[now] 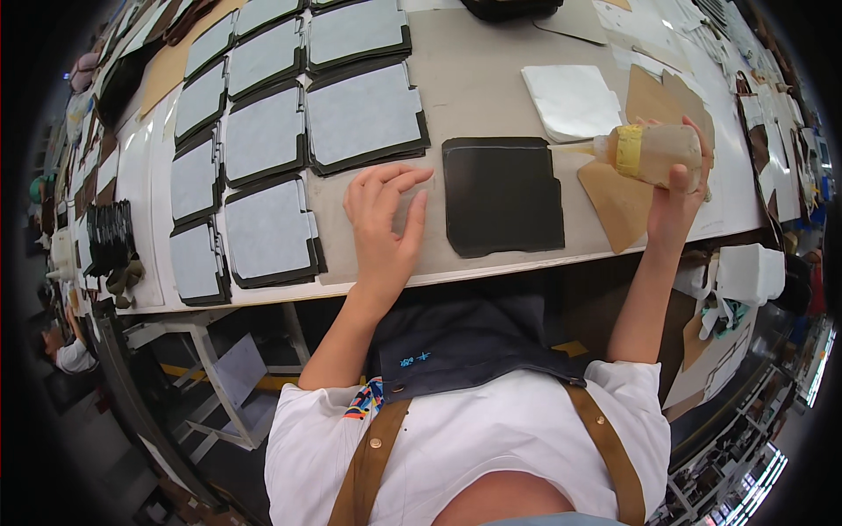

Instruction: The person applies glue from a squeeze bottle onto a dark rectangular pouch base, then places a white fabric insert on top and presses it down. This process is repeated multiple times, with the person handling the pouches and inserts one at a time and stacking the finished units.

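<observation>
My right hand [677, 200] is wrapped round a squeeze bottle [660, 154] with a cloudy body, a yellow-wrapped neck and a narrow nozzle. The bottle lies nearly level, its nozzle pointing left toward the upper right edge of a black panel [502, 197]. Whether the nozzle touches the panel I cannot tell. This panel lies flat near the table's front edge, a step cut into its right side. To its left hovers my left hand [386, 206], holding nothing, its fingers loosely bent and thumb apart. Beside that hand lies a stack of black panels topped with a pale grey sheet [364, 118].
Several more stacks of black panels with grey sheets [263, 230] fill the table's left side. White sheets [570, 103] lie beyond the single panel, and brown card pieces [612, 206] lie under and behind the bottle. A dark object [510, 7] sits at the far edge.
</observation>
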The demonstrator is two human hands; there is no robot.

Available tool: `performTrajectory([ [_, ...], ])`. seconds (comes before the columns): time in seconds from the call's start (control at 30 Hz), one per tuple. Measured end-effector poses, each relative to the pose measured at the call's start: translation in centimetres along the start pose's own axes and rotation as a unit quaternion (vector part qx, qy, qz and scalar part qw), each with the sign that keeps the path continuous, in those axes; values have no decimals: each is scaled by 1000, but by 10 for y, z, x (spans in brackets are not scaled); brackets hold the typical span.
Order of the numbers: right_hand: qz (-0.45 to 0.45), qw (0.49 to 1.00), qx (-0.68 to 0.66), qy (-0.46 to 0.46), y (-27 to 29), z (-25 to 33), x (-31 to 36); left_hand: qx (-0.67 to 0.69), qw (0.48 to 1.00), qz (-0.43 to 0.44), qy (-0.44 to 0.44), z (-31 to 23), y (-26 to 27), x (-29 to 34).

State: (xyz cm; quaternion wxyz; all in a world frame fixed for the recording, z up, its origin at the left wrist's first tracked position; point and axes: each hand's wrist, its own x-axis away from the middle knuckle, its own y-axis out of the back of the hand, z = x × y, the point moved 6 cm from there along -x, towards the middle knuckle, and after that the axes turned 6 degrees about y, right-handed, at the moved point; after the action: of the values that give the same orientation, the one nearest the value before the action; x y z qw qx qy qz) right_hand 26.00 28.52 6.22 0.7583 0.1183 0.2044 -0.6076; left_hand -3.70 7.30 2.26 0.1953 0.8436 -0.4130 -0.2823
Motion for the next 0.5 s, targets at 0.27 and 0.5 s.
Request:
performTrajectory([
  [0.27, 31, 999, 11, 9, -8, -3, -4, -6, 1000, 1, -5, -1, 0, -1],
  [0.5, 65, 997, 46, 6, -3, -2, -4, -6, 1000, 0, -8, -1, -1, 0],
])
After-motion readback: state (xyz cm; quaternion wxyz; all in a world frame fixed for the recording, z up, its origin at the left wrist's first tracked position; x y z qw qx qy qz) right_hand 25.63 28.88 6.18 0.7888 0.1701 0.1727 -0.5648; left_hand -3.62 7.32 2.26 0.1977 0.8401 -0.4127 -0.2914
